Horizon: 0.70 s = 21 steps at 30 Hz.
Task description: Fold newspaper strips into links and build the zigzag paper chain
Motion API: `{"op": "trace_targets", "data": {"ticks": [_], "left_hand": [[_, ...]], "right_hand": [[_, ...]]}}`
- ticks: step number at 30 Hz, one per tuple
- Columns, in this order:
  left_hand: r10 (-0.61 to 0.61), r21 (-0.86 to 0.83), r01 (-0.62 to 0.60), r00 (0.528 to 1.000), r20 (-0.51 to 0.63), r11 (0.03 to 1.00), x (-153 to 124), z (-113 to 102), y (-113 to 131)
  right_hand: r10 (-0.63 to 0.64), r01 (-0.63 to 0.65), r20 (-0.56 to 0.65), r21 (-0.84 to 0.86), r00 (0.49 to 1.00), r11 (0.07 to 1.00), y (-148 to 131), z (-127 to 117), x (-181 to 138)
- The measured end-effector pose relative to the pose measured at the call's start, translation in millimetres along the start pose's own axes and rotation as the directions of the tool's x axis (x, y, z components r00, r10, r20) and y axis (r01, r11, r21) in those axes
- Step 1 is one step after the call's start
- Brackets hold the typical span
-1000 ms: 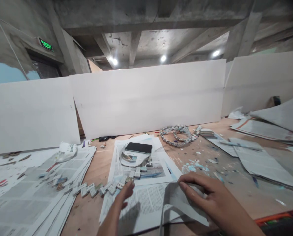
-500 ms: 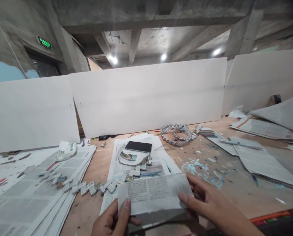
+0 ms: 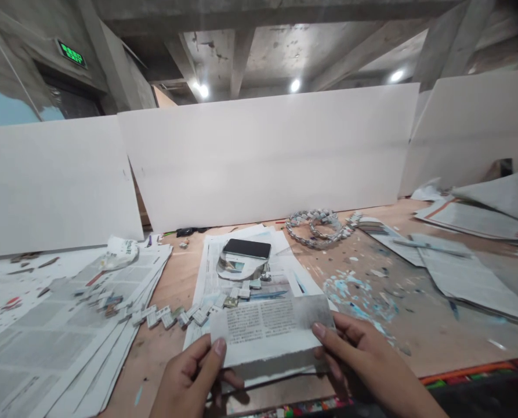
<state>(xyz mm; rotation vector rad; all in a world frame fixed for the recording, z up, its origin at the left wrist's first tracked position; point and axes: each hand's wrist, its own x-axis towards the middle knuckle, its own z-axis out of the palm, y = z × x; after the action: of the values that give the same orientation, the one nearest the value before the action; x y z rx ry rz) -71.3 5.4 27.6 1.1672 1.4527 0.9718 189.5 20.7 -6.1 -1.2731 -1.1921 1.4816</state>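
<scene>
Pinching printed paper (image 3: 263, 328) at both ends with left hand (image 3: 191, 371) and right hand (image 3: 358, 349).
Holding it kinda near the worktop's (image 3: 183, 273) front edge, this side of a phone (image 3: 247, 248).

My left hand (image 3: 193, 371) and my right hand (image 3: 357, 351) hold a sheet of printed paper (image 3: 270, 334) by its opposite ends, print facing me. Beyond it I see a phone (image 3: 247, 248), a zigzag chain (image 3: 166, 317) running left, and a coil (image 3: 315, 242) near the white board (image 3: 267, 162).
</scene>
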Motion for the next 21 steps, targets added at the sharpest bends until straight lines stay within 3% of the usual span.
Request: {"op": "trace_targets", "data": {"ticks": [10,15,21], "left_hand": [[0.038,-0.072,-0.036,0.999,0.037,0.997,0,-2,-10],[0.042,-0.077,-0.035,0.994,0.098,0.996,0,-2,-10],[0.057,-0.092,-0.046,0.992,0.116,0.995,-1,-1,-9]], "right_hand": [[0.011,-0.011,-0.044,-0.007,0.999,1.0,-6,5,-9],[-0.044,0.043,-0.014,-0.066,0.999,0.997,-8,5,-10],[-0.045,0.045,-0.049,-0.004,0.998,0.999,-8,5,-9]]}}
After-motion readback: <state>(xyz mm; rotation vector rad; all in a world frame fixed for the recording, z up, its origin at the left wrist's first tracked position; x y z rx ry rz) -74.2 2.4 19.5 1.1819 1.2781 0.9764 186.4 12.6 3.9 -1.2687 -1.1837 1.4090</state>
